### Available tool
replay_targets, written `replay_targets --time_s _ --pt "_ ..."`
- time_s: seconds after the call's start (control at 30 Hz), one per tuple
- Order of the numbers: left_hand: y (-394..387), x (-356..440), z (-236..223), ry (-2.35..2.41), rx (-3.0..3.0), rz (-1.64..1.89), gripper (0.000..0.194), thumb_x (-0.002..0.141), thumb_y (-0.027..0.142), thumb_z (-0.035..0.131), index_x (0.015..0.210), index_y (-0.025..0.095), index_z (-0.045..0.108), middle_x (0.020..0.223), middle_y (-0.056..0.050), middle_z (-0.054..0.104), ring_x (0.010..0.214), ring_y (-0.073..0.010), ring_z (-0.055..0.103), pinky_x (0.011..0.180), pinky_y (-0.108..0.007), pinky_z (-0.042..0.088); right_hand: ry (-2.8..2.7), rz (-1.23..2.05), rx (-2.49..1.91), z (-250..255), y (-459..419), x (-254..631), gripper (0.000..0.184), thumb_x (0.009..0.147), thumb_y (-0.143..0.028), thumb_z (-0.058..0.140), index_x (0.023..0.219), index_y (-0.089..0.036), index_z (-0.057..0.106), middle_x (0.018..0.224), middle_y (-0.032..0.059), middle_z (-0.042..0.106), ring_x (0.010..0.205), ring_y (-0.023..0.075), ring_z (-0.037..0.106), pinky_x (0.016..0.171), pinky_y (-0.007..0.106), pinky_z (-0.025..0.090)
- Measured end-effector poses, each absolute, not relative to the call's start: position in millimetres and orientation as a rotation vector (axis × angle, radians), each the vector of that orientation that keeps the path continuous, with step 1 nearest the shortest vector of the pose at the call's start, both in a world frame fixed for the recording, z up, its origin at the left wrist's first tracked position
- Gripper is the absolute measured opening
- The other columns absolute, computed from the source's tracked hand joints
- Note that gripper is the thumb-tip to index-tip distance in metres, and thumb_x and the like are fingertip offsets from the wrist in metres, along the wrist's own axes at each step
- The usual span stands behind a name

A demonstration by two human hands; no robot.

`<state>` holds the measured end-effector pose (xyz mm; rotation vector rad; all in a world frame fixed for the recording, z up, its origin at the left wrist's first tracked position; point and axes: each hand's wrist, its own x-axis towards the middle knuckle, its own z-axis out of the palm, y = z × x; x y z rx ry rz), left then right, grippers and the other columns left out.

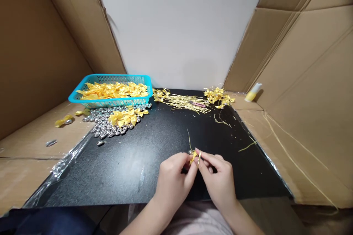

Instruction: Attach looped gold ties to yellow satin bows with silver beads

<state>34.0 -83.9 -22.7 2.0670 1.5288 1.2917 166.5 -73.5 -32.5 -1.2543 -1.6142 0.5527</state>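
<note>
While the left hand [174,172] pinches a yellow bow [193,156], the right hand [219,176] grips a gold strip [199,157] just right of it; its long axis points up or forward.

Two bare arms come up from the bottom edge of the frame, the left forearm [147,217] slanting up to the right, the right forearm [244,218] slanting up to the left. The left hand [173,173] shows me its back, knuckles bent, with its thumb [191,173] and index finger [184,159] closed in a pinch. Facing it, the right hand [220,175] pinches too: its index finger [210,157] reaches leftward and its thumb [204,171] points up beneath it. Behind these, I can make out its other fingers curled in. Both sets of fingertips sit close together, just right of the lower centre.
</note>
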Motion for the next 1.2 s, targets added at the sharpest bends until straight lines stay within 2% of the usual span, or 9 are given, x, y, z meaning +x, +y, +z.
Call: replay_targets --time_s 0.2,0.4,0.53,0.7,0.83,1.03,1.2 --pt "-85.1 33.7 -23.3 1.529 2.209 1.318 0.021 0.088 0.017 0.053 0.067 0.016 0.055 0.060 -0.002 0.061 0.055 -0.0121 0.056 0.054 -0.021 0.040 -1.523 0.824 -1.323 -24.5 -71.2 166.5 0.023 0.081 -0.033 0.065 0.093 -0.018 0.078 0.075 0.0077 0.074 0.061 0.0180 0.061 0.055 0.028 0.049" --pt "-87.3 34.0 -26.0 1.533 2.193 1.282 0.022 0.089 0.017 0.051 0.068 0.015 0.057 0.062 -0.003 0.062 0.056 -0.0128 0.057 0.055 -0.022 0.041 -1.424 0.986 -1.262 -18.9 -72.0 162.8 0.019 0.079 -0.033 0.065 0.077 -0.017 0.076 0.071 0.0066 0.071 0.064 0.0186 0.063 0.058 0.027 0.050" --pt "-87.3 34.9 -23.6 1.523 2.084 1.267 0.023 0.088 0.020 0.052 0.067 0.015 0.059 0.061 -0.003 0.063 0.056 -0.0125 0.057 0.056 -0.021 0.040 -1.388 1.047 -1.236 -21.4 -72.8 161.7 0.022 0.083 -0.036 0.063 0.076 -0.016 0.071 0.073 0.0056 0.069 0.069 0.0178 0.062 0.065 0.027 0.050" --pt "-82.3 32.7 -16.3 1.408 1.571 1.136 0.028 0.083 0.030 0.059 0.060 0.015 0.062 0.053 -0.001 0.060 0.049 -0.0102 0.051 0.047 -0.019 0.034 -1.370 1.334 -1.053 -23.2 -75.6 164.9 0.025 0.090 -0.040 0.056 0.080 -0.018 0.062 0.075 0.0014 0.061 0.073 0.0140 0.056 0.068 0.023 0.046" --pt "-77.2 29.7 -15.9 1.281 1.232 1.121 0.024 0.076 0.032 0.064 0.061 0.013 0.062 0.054 -0.001 0.060 0.050 -0.0106 0.052 0.048 -0.019 0.037 -1.519 1.401 -0.954 -16.6 -78.1 173.4 0.024 0.095 -0.038 0.049 0.081 -0.019 0.054 0.077 -0.0011 0.051 0.075 0.0122 0.050 0.071 0.022 0.042" --pt "-74.1 27.4 -11.1 1.193 1.038 1.192 0.024 0.070 0.032 0.070 0.058 0.013 0.062 0.051 -0.001 0.061 0.049 -0.0108 0.054 0.051 -0.020 0.042 -1.775 1.477 -0.990 -5.2 -80.0 194.6 0.028 0.098 -0.041 0.041 0.081 -0.020 0.049 0.076 -0.0015 0.043 0.071 0.0124 0.040 0.067 0.023 0.037" --pt "-72.1 24.0 -6.8 1.191 0.949 1.265 0.023 0.067 0.031 0.072 0.056 0.013 0.062 0.049 0.000 0.060 0.045 -0.0092 0.052 0.048 -0.018 0.040 -1.898 1.620 -0.908 0.4 -81.8 211.5 0.035 0.096 -0.048 0.041 0.076 -0.020 0.045 0.075 -0.0001 0.044 0.071 0.0140 0.039 0.067 0.026 0.035"
